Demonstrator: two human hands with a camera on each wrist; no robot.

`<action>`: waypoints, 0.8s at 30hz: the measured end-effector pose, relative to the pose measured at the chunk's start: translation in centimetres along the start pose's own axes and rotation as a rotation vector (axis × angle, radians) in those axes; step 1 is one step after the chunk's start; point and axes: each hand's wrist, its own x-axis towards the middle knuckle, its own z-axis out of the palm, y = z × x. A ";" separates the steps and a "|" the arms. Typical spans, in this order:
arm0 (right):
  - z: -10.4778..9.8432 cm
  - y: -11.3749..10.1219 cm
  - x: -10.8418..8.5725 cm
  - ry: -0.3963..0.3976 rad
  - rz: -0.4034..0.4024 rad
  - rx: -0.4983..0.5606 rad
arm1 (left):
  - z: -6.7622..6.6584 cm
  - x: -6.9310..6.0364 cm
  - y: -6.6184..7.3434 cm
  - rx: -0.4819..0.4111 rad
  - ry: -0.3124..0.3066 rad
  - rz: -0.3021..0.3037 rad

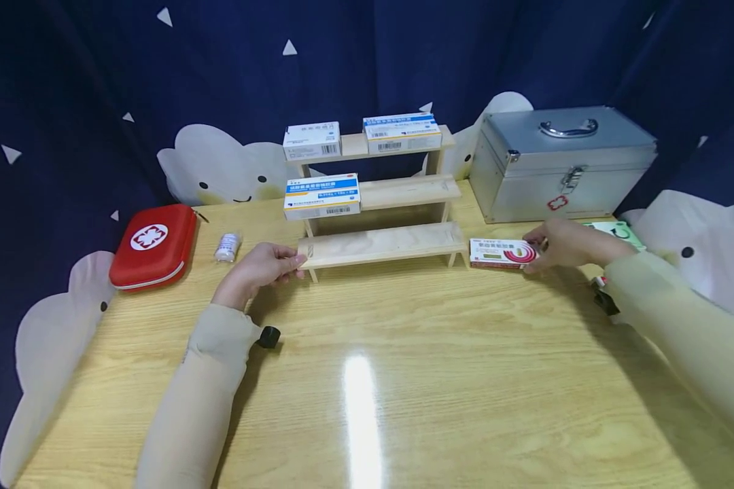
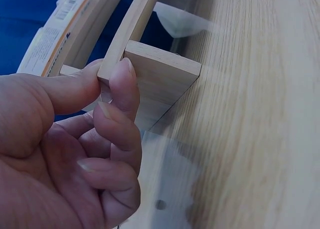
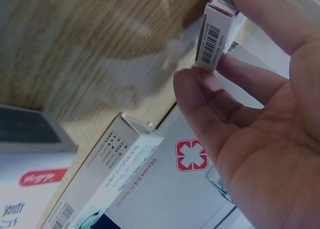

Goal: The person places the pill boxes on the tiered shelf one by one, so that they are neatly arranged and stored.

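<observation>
Left hand (image 1: 264, 269) pinches a wooden rack (image 1: 382, 246) at its eight o'clock. Right hand (image 1: 556, 243) pinches a Chinese-lettered carton (image 1: 494, 252) at four o'clock.

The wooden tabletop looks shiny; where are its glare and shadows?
Head view: a glare streak down the wooden tabletop, shadow beside the left sleeve; left wrist view: pale reflections near the left hand; right wrist view: pale and darker patches.

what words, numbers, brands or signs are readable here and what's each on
"0.314g", seemingly: lower blue-and-white box
"GLoten", seemingly: silver case, near its red cross-like emblem
No words, round white cross-like emblem: red case
Too small or blurred: remaining print, including on the red-and-white box, white box, green box and bottle
</observation>
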 end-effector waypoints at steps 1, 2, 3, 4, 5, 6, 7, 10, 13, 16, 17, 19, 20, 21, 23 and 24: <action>0.1 -0.1 -0.3 0.001 0.012 0.005 | -0.1 0.0 0.1 -0.001 -0.001 -0.006; 0.1 -0.2 -0.5 0.000 0.020 0.008 | -0.1 0.0 0.1 -0.002 -0.003 -0.011; 0.1 -0.3 -0.8 0.001 0.026 0.010 | -0.1 0.0 0.1 -0.002 -0.004 -0.015; 0.2 -0.5 -1.0 0.002 0.026 0.015 | -0.2 0.0 0.1 -0.002 -0.005 -0.017; 0.2 -0.6 -1.3 0.009 0.023 0.018 | -0.2 0.0 0.1 -0.003 -0.006 -0.019; 0.3 -0.6 -1.6 0.024 0.022 0.015 | -0.2 0.0 0.1 -0.004 -0.007 -0.019; 0.4 -0.7 -1.9 0.032 0.020 0.019 | -0.2 0.0 0.1 -0.005 -0.008 -0.017; 0.6 -0.9 -2.8 0.060 0.021 0.040 | -0.2 0.0 0.1 -0.006 -0.007 -0.015; 0.9 -1.3 -3.8 0.095 0.008 0.067 | -0.1 -0.1 0.1 -0.002 -0.005 -0.014; 1.2 -1.8 -4.9 0.143 -0.032 0.066 | -0.1 -0.1 0.1 0.005 -0.006 -0.008; 1.3 -2.0 -5.2 0.160 -0.044 0.060 | -0.1 -0.1 0.1 0.008 -0.007 -0.006; 1.6 -2.4 -5.9 0.189 -0.053 0.048 | -0.1 0.0 0.1 0.010 -0.009 -0.001; 1.8 -2.6 -6.2 0.202 -0.060 0.048 | -0.1 0.0 0.1 0.012 -0.010 0.000; 2.0 -2.8 -6.6 0.214 -0.061 0.051 | -0.1 0.0 0.1 0.014 -0.010 0.000; 2.3 -3.3 -7.2 0.233 -0.062 0.056 | -0.1 0.0 0.1 0.016 -0.008 -0.003; 2.5 -3.5 -7.4 0.236 -0.065 0.065 | 0.0 0.1 0.1 0.016 -0.007 -0.006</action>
